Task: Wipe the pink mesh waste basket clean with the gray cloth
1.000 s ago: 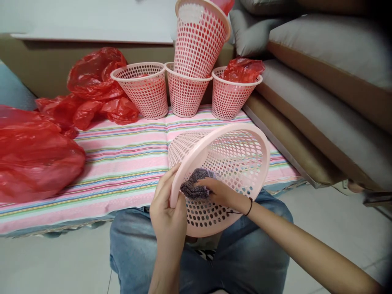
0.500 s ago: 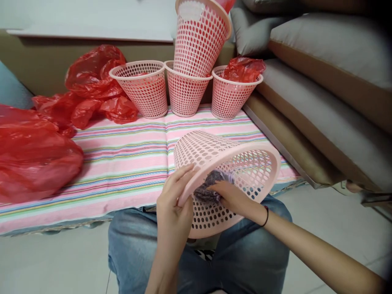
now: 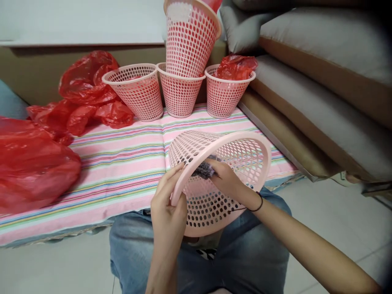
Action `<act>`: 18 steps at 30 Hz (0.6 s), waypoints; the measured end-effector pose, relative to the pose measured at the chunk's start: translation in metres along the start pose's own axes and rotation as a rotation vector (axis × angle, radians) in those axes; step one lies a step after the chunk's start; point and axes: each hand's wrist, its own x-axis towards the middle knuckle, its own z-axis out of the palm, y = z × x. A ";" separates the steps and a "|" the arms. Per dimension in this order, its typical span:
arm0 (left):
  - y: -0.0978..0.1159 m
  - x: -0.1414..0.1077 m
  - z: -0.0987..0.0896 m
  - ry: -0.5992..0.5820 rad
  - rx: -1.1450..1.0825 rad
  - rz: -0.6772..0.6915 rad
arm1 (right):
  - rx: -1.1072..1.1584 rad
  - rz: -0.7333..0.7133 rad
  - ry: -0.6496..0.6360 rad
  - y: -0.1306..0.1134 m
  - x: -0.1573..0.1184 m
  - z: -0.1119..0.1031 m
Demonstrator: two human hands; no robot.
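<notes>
A pink perforated plastic wastebasket (image 3: 196,149) lies tilted on its side over my lap, its mouth facing me. My left hand (image 3: 168,204) grips the rim on the left, thumb inside and fingers outside. Inside the basket, my right hand (image 3: 225,177) holds a dark grey-purple cloth (image 3: 204,169) against the inner wall on the upper left. Part of the cloth is hidden behind the rim and my fingers. A thin black band circles my right wrist.
On the striped mat (image 3: 122,163) stand several pink baskets with red plastic bags in them, one basket (image 3: 190,41) stacked tilted in another (image 3: 180,96). Loose red bags (image 3: 36,163) lie at left. Grey cushions (image 3: 321,49) are piled at right.
My right hand has moved the cloth up and slightly left along the basket's inner wall. My left hand keeps its hold on the rim. The whole view has shifted slightly.
</notes>
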 end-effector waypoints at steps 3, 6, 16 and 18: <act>-0.001 0.000 0.001 0.000 0.003 -0.001 | -0.277 -0.053 -0.021 0.011 0.020 0.015; -0.003 0.001 0.000 -0.005 -0.014 0.004 | -0.508 0.035 -0.086 0.034 0.033 0.038; -0.008 0.002 -0.002 0.008 -0.016 -0.001 | -0.559 0.124 -0.185 0.092 0.017 0.093; -0.008 0.001 0.000 0.012 -0.023 -0.004 | -0.542 0.110 -0.197 0.096 0.016 0.094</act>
